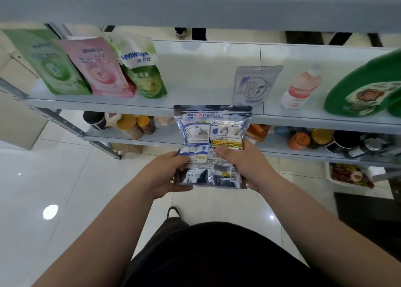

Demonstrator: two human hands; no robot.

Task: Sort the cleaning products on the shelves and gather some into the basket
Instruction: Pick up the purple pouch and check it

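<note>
I hold a silver and blue foil pouch (211, 132) upright in front of the shelf, its printed back facing me. My left hand (167, 173) grips its lower left edge and my right hand (245, 163) grips its lower right side, thumb across the front. On the grey shelf (195, 104) behind it stand a green pouch (52, 65), a pink pouch (102, 69) and a green-and-white Seaways pouch (141, 69) at the left. A silver pouch (253, 84), a pink bottle (301, 89) and a big green jug (366, 89) stand at the right. No basket is in view.
The lower shelf (165, 139) carries jars, cans and dark containers (338, 143). A white tray of packets (351, 173) sits on the floor at the right, beside a dark mat (368, 213). White glossy tiles (54, 189) spread to the left. Another shelf board (195, 8) runs overhead.
</note>
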